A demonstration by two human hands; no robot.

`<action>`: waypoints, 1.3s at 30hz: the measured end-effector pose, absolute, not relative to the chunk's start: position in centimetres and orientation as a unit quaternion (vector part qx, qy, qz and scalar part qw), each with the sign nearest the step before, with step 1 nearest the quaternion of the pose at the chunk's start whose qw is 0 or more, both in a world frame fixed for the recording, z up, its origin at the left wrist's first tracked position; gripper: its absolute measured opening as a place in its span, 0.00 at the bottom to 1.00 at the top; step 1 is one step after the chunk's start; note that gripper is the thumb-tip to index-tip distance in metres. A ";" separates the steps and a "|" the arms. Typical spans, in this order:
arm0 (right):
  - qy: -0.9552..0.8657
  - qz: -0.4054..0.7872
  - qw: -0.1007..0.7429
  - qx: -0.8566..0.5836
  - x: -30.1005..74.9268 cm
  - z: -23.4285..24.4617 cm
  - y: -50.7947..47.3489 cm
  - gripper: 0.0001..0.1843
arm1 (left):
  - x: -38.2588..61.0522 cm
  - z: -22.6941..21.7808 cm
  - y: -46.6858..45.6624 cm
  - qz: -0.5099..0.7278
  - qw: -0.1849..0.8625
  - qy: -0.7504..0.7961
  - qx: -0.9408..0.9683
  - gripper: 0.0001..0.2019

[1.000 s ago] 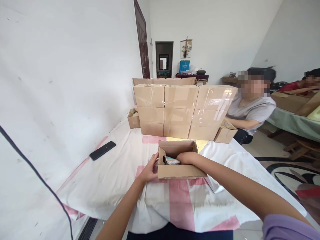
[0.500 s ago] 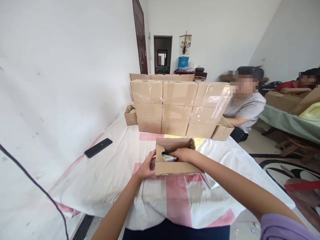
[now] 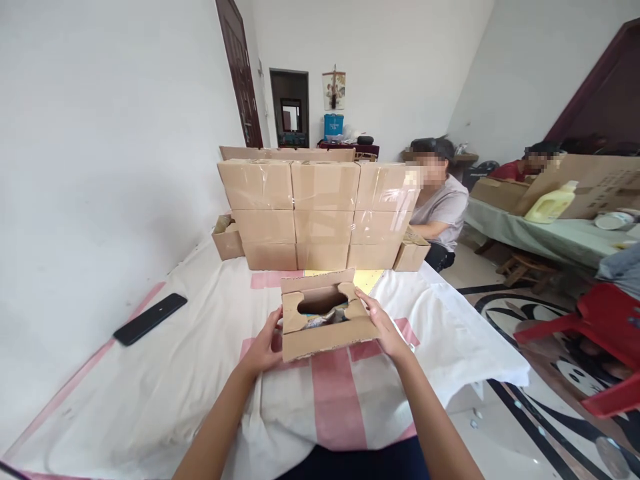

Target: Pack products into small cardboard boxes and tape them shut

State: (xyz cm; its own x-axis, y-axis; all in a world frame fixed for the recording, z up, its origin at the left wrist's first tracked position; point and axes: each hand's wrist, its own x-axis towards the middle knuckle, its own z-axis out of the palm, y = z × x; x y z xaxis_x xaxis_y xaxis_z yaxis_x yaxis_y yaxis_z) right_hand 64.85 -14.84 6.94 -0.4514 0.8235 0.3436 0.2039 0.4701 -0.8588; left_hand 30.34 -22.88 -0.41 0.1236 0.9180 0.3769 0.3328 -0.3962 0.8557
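A small cardboard box (image 3: 330, 339) stands on the cloth in front of me with its long flaps apart. The side flaps are folded inward and leave a rounded gap, through which a crinkled clear packet (image 3: 320, 321) shows; the rest of the contents is hidden. Against the box's left side my left hand (image 3: 265, 343) is closed, its thumb low near the front corner. My right hand (image 3: 384, 327) grips the right end, fingers along the side flap.
Shrink-wrapped cardboard boxes (image 3: 325, 227) form a wall behind the box. Small open cartons (image 3: 229, 240) flank it. A black phone (image 3: 150, 319) lies at left on the cloth (image 3: 200, 373). A person (image 3: 443, 207) crouches beyond, and a red stool (image 3: 600, 340) stands at right.
My right hand has come out of the box and now holds its right end. The side flaps have folded inward. The view has turned to the right.
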 end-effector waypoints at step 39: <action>-0.570 0.311 0.615 -0.448 62.8 -0.9 -23.7 0.12 | 34.9 4.8 -21.6 0.554 0.012 0.537 0.636 0.16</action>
